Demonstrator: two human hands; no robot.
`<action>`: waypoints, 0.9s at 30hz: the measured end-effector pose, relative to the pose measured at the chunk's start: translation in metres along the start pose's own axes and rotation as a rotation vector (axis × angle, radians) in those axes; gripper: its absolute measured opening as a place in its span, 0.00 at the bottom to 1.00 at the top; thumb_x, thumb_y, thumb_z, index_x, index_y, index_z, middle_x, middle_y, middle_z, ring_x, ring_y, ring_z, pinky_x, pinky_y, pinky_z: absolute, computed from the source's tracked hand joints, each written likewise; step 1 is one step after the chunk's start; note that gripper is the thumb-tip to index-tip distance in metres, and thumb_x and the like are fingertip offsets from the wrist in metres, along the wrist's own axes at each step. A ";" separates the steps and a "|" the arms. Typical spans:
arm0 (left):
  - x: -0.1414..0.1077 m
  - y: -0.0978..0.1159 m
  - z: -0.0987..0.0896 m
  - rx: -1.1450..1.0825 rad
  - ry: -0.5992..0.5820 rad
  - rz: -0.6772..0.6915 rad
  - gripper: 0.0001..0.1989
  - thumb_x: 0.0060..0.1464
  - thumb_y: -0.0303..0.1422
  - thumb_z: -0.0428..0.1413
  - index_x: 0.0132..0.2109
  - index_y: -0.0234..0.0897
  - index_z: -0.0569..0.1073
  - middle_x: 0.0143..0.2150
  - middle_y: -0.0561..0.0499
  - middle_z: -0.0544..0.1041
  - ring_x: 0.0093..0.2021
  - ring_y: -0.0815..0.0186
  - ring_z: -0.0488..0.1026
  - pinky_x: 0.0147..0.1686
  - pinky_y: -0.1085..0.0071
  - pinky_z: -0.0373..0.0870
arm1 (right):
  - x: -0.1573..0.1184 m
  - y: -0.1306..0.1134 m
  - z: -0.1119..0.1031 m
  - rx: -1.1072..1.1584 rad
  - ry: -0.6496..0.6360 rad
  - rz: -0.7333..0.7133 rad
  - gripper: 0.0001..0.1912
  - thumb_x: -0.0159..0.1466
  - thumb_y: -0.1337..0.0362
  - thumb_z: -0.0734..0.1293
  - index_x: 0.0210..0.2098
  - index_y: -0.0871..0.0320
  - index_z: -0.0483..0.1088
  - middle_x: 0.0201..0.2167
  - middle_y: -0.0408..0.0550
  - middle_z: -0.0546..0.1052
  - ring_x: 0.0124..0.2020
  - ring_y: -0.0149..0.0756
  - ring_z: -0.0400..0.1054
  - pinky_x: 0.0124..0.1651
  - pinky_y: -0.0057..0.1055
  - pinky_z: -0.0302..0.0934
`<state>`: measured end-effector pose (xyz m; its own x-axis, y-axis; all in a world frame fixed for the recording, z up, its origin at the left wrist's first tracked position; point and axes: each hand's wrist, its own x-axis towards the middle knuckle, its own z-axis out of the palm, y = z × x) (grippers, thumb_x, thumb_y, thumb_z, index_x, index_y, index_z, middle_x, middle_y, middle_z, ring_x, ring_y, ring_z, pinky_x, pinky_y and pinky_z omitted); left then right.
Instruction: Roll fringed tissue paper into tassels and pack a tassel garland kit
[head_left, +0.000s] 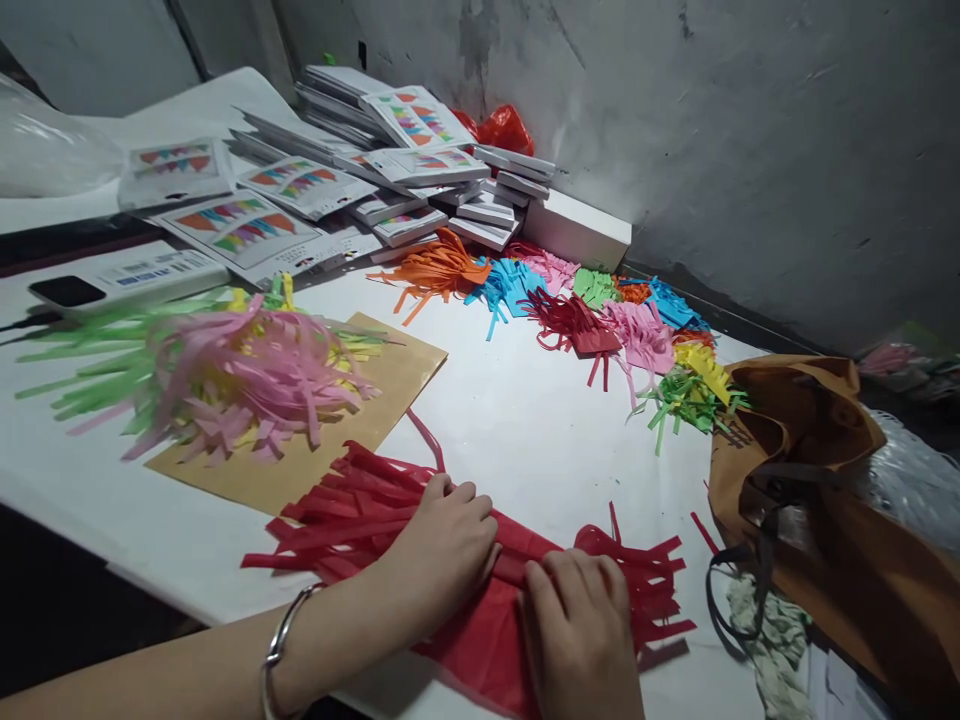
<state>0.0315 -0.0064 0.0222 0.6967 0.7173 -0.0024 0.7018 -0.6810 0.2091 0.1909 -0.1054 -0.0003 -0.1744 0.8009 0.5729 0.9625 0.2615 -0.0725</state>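
Red fringed tissue paper (pixel 487 640) lies on the white table in front of me, its cut strips spreading out to the left and right. My left hand (pixel 450 535) is closed on the uncut middle of the paper, fingers curled over a folded part. Close beside it, my right hand (pixel 577 625) grips the same fold from the right; its fingertips are partly hidden. A pile of pink, yellow and green fringed tissue paper (pixel 255 370) rests on a brown paper sheet (pixel 405 370) to the left.
Folded fringed bundles in several colours, such as an orange bundle (pixel 442 265), curve along the back. Behind them are stacked printed packets (pixel 420 115) and a white box (pixel 577 230) by the wall. A brown bag (pixel 802 420) stands at the right. A phone (pixel 67 291) lies far left.
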 end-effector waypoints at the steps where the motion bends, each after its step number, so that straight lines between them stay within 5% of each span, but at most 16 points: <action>1: -0.001 -0.001 0.001 -0.002 0.010 0.000 0.11 0.61 0.29 0.56 0.30 0.36 0.77 0.32 0.46 0.78 0.38 0.54 0.71 0.42 0.52 0.60 | 0.000 -0.002 0.002 0.043 0.012 -0.033 0.14 0.71 0.71 0.55 0.41 0.60 0.73 0.36 0.51 0.78 0.42 0.43 0.68 0.55 0.46 0.53; 6: -0.008 -0.009 0.001 -0.031 0.256 0.230 0.06 0.56 0.34 0.63 0.35 0.39 0.74 0.40 0.49 0.77 0.43 0.56 0.69 0.56 0.46 0.52 | 0.003 -0.004 0.004 0.162 0.046 0.019 0.13 0.71 0.73 0.57 0.36 0.60 0.72 0.28 0.45 0.74 0.32 0.35 0.65 0.53 0.40 0.53; 9: -0.011 -0.013 0.001 -0.021 0.333 0.423 0.07 0.60 0.28 0.60 0.33 0.40 0.72 0.36 0.53 0.75 0.42 0.60 0.68 0.60 0.48 0.46 | 0.007 -0.006 0.001 0.235 0.010 0.049 0.09 0.71 0.70 0.59 0.38 0.59 0.71 0.30 0.44 0.73 0.33 0.35 0.65 0.52 0.39 0.52; 12: -0.011 -0.016 0.003 -0.035 0.344 0.466 0.09 0.60 0.25 0.59 0.31 0.38 0.71 0.31 0.55 0.73 0.37 0.62 0.66 0.58 0.52 0.49 | 0.008 -0.010 0.002 0.142 -0.029 0.019 0.17 0.73 0.69 0.53 0.34 0.58 0.70 0.29 0.44 0.72 0.32 0.36 0.64 0.53 0.42 0.51; 15: -0.011 -0.020 0.010 -0.087 0.336 0.464 0.12 0.58 0.24 0.60 0.28 0.37 0.69 0.28 0.56 0.72 0.35 0.63 0.64 0.51 0.56 0.52 | 0.001 -0.006 0.003 0.042 -0.032 -0.035 0.23 0.73 0.72 0.49 0.29 0.57 0.69 0.26 0.45 0.71 0.32 0.38 0.64 0.53 0.43 0.52; 19: -0.014 -0.028 0.021 -0.171 0.350 0.403 0.12 0.58 0.27 0.61 0.27 0.38 0.69 0.26 0.57 0.73 0.33 0.64 0.63 0.47 0.58 0.51 | -0.018 0.010 0.000 0.046 -0.005 -0.037 0.15 0.71 0.73 0.55 0.37 0.58 0.72 0.39 0.50 0.78 0.46 0.43 0.69 0.60 0.48 0.51; 27: -0.015 -0.016 0.015 -0.016 0.185 0.124 0.09 0.59 0.27 0.58 0.30 0.37 0.73 0.32 0.50 0.75 0.35 0.60 0.65 0.40 0.59 0.52 | -0.018 0.003 0.003 -0.056 -0.135 0.259 0.10 0.69 0.71 0.59 0.35 0.56 0.69 0.43 0.50 0.76 0.47 0.45 0.68 0.59 0.51 0.50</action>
<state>0.0115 -0.0086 0.0041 0.7377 0.6438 0.2033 0.6087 -0.7645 0.2121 0.1967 -0.1173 -0.0127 0.0561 0.9023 0.4275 0.9879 0.0118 -0.1547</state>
